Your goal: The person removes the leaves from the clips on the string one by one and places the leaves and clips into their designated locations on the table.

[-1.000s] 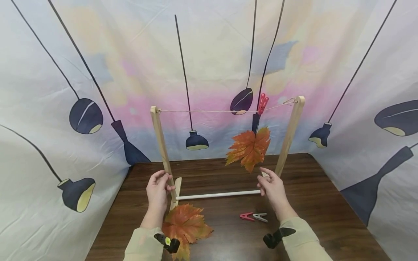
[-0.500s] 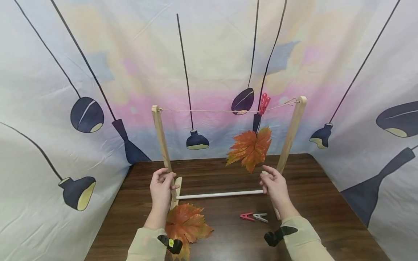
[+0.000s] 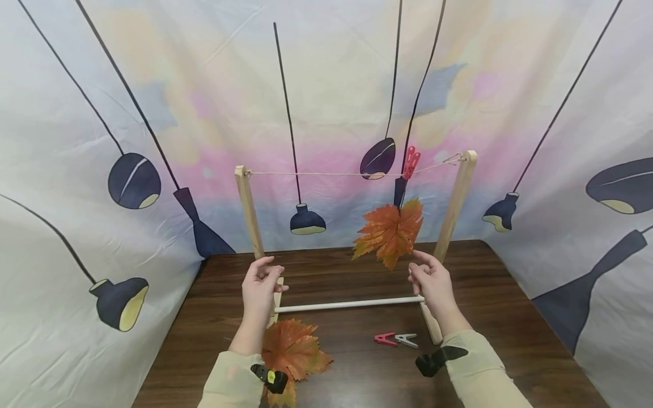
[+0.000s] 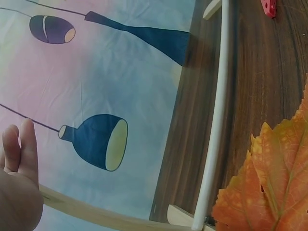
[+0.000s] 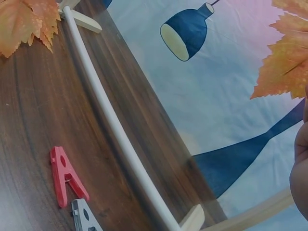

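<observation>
The head camera looks from up high, forward and down. It is the farthest back, so it fits in the table, the wooden stand and the cloth behind. The left wrist camera is closer and looks across the table to the cloth. Its picture is tipped sideways, with the left hand at its left edge. The right wrist camera is close too, tipped the other way, with the right hand at its right edge. All three views share the white bar and the table leaf. Only the head and right wrist views share the hanging leaf.
</observation>
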`<state>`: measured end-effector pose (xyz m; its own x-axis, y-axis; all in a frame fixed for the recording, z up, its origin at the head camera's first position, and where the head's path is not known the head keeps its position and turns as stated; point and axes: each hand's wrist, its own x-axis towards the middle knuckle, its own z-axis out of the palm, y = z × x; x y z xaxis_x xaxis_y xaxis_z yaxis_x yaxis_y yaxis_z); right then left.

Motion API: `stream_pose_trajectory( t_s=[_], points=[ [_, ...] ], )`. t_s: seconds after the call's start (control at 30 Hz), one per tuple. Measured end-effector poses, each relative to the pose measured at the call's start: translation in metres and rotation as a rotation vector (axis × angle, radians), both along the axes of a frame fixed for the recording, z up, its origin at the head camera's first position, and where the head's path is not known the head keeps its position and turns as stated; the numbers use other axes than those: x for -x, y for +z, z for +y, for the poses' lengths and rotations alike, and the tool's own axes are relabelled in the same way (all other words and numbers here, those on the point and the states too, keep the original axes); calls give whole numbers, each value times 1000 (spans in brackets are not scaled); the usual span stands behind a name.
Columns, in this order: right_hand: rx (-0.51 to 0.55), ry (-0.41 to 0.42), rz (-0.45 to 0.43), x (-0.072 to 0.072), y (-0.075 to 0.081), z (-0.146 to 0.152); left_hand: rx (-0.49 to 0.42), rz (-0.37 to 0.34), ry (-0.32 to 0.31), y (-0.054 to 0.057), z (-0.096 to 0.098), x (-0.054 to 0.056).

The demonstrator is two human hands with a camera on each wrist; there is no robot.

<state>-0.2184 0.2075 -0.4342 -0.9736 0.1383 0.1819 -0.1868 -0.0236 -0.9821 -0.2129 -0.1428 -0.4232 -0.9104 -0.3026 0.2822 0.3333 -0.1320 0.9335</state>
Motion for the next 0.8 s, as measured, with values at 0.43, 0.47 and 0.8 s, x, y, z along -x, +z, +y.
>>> stream_pose_trajectory(
  t_s=[0.43, 0.47, 0.8],
  points=[
    [67, 2, 6, -4, 22, -3, 17, -26, -44, 12, 4, 5],
    [57, -7, 13, -3, 22, -2, 19, -33, -49, 13, 5, 5],
    [20, -44, 35, 9, 20, 6, 32, -39, -59, 19, 9, 9]
  ],
)
